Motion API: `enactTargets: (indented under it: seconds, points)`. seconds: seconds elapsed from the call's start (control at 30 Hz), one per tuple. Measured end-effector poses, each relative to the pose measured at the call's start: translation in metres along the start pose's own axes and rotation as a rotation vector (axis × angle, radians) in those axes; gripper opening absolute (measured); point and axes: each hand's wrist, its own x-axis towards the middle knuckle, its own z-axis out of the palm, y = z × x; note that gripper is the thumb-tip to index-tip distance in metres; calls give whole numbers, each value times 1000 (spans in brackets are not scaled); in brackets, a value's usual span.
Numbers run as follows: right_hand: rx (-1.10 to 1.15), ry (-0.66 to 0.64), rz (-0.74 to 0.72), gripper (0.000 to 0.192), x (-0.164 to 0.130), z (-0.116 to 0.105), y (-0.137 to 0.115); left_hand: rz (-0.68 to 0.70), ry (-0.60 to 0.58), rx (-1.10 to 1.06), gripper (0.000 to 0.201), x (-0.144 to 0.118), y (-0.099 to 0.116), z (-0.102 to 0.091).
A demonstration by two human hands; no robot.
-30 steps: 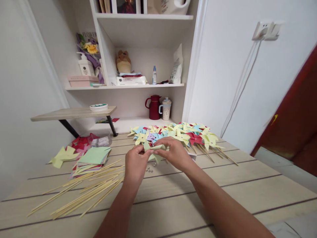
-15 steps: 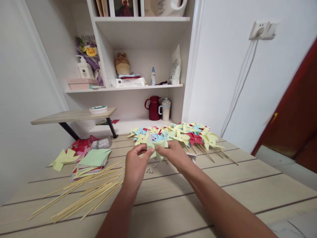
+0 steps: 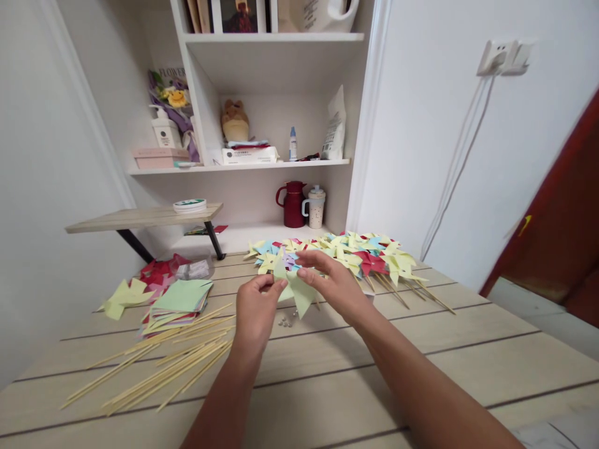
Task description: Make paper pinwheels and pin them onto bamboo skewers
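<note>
The left hand [image 3: 256,308] pinches the pale green paper shape [image 3: 300,295] with its thumb and finger. The right hand [image 3: 337,288] is right beside it, with its thumb and fingers spread; I can't tell if the thumb touches the paper. The paper shape is between the two hands, over the worktop [image 3: 318,383], in front of the paper pinwheels [image 3: 372,263].

The paper looks thin, so a hard squeeze could crumple or rip it. Only the left pinch seems to hold it, so if that gets loose, the paper could drop or its points could flop out of place.

Little shiny beads [image 3: 284,322] lie just below. They look round, so a bump could send them rolling. The right hand is near the pinwheels too, and a push could bend their points.
</note>
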Motion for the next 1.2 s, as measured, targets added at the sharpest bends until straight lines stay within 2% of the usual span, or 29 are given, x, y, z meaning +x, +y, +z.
enactTargets:
  seconds: [0.07,0.2,0.4,0.67,1.0,1.2]
  points:
    - [-115,13,-3,21,0,0,0,16,16,28,21,0,0,0]
    - [-228,61,-15,18,1,2,3,19,3,20,20,-1,2,0]
    - [-74,8,80,23,0,4,5,-36,-41,-50,16,-3,5,1]
    - [84,-16,136,26,-2,8,13,-11,-71,-14,19,-2,2,0]
    - [-28,-74,148,22,-1,8,5,-10,-62,76,18,2,-3,-1]
    - [-16,-81,200,15,-3,10,2,-54,-55,14,19,0,0,1]
